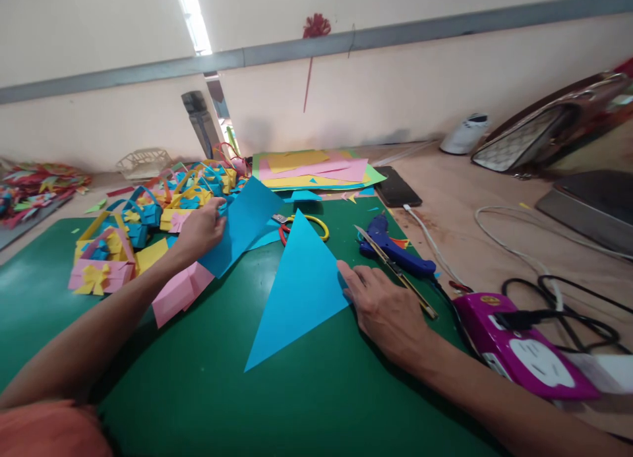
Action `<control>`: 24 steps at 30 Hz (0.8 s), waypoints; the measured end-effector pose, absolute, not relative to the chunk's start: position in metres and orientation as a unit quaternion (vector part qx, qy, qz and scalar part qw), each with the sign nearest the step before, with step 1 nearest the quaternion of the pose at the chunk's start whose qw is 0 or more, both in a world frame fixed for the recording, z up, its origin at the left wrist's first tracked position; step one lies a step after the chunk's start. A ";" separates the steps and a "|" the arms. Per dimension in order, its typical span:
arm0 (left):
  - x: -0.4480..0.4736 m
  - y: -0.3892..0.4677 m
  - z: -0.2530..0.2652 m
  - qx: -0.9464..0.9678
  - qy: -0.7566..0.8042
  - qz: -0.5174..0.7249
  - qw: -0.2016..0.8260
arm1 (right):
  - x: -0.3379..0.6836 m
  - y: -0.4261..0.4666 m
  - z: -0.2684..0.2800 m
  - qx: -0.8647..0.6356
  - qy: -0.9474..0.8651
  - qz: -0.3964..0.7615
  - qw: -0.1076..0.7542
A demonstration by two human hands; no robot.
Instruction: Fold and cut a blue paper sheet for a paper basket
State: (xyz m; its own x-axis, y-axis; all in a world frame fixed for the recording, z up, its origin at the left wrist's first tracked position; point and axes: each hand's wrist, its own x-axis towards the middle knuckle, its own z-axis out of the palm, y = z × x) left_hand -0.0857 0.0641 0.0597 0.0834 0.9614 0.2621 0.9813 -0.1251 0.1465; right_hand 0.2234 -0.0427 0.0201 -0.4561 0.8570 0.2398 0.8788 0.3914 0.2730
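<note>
My left hand (204,229) is closed on a rectangular piece of blue paper (247,226), tilted above the mat beside several small paper baskets (141,219). My right hand (388,305) pinches the right side of a blue paper triangle (301,299), whose long point reaches toward me. Behind the triangle lie scissors (316,226) with red and yellow handles, partly covered. A utility knife (395,269) and a blue glue gun (395,246) rest just beyond my right hand. Folded pink paper (182,291) sits below my left wrist.
A green cutting mat (198,391) covers the near tabletop. Coloured sheets (316,170) are stacked at the back, with a phone (398,186) alongside. To the right are a magenta power strip (524,348), cables, and a handbag (539,121). Paper scraps (39,193) are heaped at far left.
</note>
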 end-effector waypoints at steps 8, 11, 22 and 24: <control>-0.076 0.050 0.063 -0.741 -0.658 -0.044 0.124 | 0.224 -0.043 0.023 -0.513 -0.837 -0.184 0.038; -0.057 0.028 0.066 -0.803 -0.574 0.022 0.158 | 0.225 -0.043 0.022 -0.502 -0.841 -0.199 0.044; -0.036 0.008 0.039 -0.951 -0.279 -0.010 0.134 | 0.223 -0.044 0.024 -0.513 -0.839 -0.180 0.028; -0.038 0.010 0.037 -0.961 -0.256 -0.031 0.095 | 0.222 -0.045 0.025 -0.516 -0.839 -0.172 0.025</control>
State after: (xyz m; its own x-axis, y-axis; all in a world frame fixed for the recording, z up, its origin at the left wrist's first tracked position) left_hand -0.0378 0.0103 0.0373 0.8670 0.4866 0.1079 0.4983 -0.8508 -0.1670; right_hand 0.2224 -0.0450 0.0250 -0.4652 0.8574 0.2201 0.8749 0.4075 0.2617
